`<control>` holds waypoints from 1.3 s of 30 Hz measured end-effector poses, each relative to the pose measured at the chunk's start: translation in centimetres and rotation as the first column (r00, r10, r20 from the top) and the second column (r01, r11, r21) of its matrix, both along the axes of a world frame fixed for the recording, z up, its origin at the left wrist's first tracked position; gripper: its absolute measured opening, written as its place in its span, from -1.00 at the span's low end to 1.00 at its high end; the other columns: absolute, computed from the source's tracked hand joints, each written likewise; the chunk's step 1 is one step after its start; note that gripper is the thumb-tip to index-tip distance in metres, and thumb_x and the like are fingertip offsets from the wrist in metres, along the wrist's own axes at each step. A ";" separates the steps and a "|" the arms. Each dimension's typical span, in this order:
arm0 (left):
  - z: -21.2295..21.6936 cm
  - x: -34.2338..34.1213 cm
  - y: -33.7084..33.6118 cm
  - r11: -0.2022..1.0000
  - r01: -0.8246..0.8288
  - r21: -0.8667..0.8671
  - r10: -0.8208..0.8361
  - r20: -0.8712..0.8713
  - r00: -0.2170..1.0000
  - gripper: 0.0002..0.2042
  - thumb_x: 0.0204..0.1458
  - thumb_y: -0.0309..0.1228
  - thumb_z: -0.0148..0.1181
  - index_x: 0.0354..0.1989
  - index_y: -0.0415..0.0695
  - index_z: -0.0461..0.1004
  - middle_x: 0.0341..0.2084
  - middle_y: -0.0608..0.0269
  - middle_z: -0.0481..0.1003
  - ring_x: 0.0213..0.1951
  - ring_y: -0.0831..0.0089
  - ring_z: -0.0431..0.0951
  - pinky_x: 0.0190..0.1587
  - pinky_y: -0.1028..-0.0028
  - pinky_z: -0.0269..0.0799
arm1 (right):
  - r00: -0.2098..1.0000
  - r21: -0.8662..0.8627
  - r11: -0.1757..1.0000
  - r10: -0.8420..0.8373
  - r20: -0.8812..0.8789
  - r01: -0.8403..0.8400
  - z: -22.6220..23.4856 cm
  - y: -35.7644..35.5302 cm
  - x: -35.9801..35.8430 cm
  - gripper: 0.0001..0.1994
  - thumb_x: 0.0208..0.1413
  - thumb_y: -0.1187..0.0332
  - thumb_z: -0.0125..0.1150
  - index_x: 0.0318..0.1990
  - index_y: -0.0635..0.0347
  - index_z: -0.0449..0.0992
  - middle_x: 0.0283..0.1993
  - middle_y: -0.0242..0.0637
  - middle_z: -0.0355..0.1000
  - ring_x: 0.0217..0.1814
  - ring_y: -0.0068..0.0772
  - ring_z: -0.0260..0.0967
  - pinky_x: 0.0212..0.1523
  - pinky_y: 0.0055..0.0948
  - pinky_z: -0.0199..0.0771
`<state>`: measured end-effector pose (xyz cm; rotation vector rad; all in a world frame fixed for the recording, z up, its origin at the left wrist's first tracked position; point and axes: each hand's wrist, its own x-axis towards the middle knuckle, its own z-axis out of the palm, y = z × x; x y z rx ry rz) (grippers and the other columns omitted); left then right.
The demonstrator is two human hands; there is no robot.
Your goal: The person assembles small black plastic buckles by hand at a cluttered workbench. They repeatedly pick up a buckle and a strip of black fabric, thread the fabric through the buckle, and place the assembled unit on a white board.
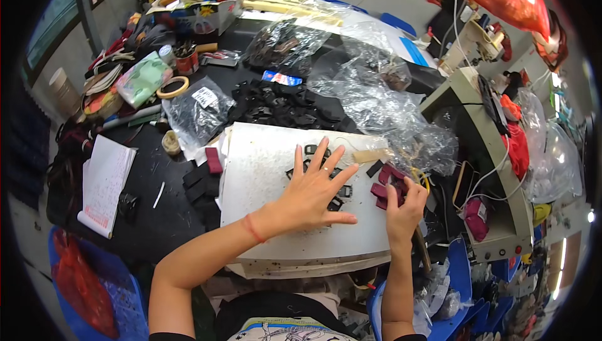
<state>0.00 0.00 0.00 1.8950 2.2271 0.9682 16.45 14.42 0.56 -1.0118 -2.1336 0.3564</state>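
Observation:
My left hand is spread wide, palm down, over several small black plastic buckles on a white board. Part of the buckles is hidden beneath its fingers. At the board's right edge, my right hand has its thumb and fingers curled around a piece in a small bunch of maroon fabric pieces. The fingertips partly cover that piece. A short black strip lies just left of the bunch, below a tan flat piece.
Behind the board lies a heap of black parts, with clear plastic bags beside it. Black fabric pieces and a notebook lie on the left. A grey machine housing borders the right; blue bins stand below the table.

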 end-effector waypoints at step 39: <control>1.4 4.7 -13.8 0.793 -0.600 -0.106 0.405 0.827 0.390 -0.65 0.17 -0.31 0.00 -0.56 -0.31 0.45 -0.82 0.16 0.35 -0.76 0.47 0.33 -0.65 0.45 0.21 | 0.520 -0.015 0.524 0.841 -0.149 -0.852 0.2 -15.0 -4.6 -0.76 -0.13 0.56 0.35 -0.24 0.28 0.48 -0.37 -0.25 0.40 -0.47 -0.47 0.34 -0.45 -0.58 0.40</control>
